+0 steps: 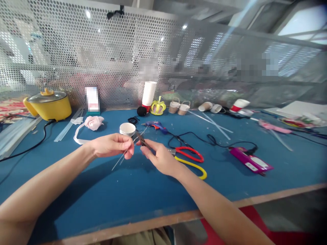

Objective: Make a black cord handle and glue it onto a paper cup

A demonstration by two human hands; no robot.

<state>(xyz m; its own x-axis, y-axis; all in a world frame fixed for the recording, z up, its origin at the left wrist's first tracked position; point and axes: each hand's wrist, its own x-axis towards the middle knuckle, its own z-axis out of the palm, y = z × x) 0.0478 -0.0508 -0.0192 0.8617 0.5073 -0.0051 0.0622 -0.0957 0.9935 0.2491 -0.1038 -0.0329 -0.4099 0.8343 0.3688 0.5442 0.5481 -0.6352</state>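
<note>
The left hand [112, 145] has its thumb and fingers pinched together on some thin wires [116, 163]. The right hand [159, 156] is wrapped around a small dark tool [142, 140] that looks like pliers. The wires are between the two hands, over the blue worktop [102, 197], with loose ends poking down toward the person and the other end reaching up past the tool.

The wires look very skinny, so they could slip or twist if the left fingers pinch too softly. If the tool squeezes in the wrong spot, it could bend or nip the wires badly. The left fingertips are near the tool's tip, so a slip could pinch the skin. The far end is near the white cup [127, 130] and the blue glue gun [154, 125], and a big swing could bump them. I can't tell if the glue gun is hot. The big scissors [176, 151] lie just beside the right hand, so the wrist could knock them.

Both arms reach forward and lean in, so the hands almost meet. The left hand shows its back, fingers curled. The right thumb lies along the tool, which points up and left.
</note>
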